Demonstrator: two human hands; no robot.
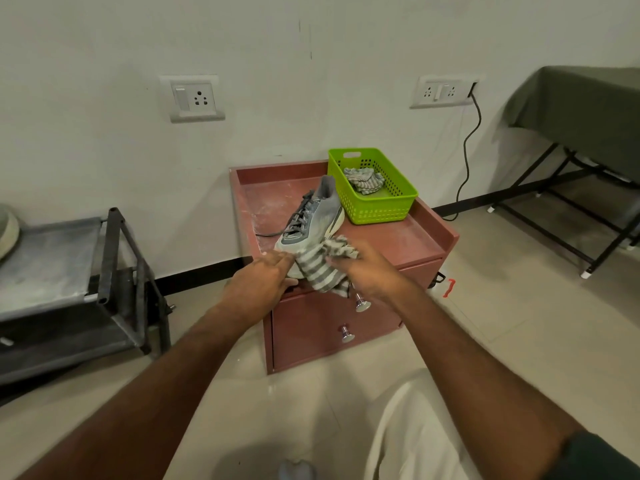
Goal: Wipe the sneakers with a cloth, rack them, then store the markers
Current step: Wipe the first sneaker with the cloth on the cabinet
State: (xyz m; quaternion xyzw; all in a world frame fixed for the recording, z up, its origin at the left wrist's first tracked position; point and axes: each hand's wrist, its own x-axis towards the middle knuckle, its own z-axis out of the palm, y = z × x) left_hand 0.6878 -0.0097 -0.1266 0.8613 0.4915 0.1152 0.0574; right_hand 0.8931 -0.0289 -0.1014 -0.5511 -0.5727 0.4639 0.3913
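A bright green perforated basket (377, 202) sits at the back right of the reddish cabinet's (408, 239) top and holds a crumpled striped rag (363, 180). Just in front of it a grey sneaker (311, 220) with dark laces and a pale sole lies on the cabinet, toe toward the person. The left hand (256, 285) grips its toe while the right hand (370, 268) clutches a grey-and-white striped cloth (322, 268) draped over that toe between both hands.
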